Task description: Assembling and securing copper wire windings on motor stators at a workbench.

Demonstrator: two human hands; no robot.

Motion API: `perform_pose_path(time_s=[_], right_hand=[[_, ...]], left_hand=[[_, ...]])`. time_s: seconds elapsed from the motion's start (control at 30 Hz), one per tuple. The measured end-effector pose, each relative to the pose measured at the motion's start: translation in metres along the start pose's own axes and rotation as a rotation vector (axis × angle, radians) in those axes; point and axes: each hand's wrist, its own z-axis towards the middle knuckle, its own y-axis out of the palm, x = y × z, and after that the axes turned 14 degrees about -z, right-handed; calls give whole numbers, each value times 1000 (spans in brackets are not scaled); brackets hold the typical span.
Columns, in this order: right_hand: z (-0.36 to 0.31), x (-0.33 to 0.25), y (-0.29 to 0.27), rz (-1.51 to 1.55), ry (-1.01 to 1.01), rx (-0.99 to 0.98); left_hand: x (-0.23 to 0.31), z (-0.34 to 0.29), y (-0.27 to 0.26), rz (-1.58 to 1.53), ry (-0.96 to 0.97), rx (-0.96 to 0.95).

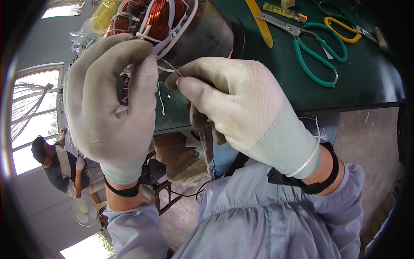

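Observation:
A motor stator with copper windings and white lacing cord lies on a green table. My left hand, in a white knit glove, is pressed against the winding end, its fingers curled over the white cords. My right hand, also gloved, pinches a thin metal needle or wire between thumb and forefinger right next to the windings. A thin white thread hangs down below them. Both sleeves are light blue, with black wrist straps.
Green-handled scissors, yellow-handled scissors, a yellow strip and a small ruler-like tool lie on the green table at the upper right. Another person sits at the far left near windows. A small white fan stands below.

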Motion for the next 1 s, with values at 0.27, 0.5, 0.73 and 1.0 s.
perform_pose_path(time_s=[0.27,0.5,0.73,1.0], right_hand=[[3,3,7,201,187,-66],[7,-8,11,274,282,-129],[5,-8,14,324,199,-76],[5,-6,18,238,152,-134]], left_hand=[[1,14,-3,-84,-88,-125],[12,25,-17,140,-60,-247],[12,17,-30,89,-79,-259],[-12,-18,-36,13,54,-176]])
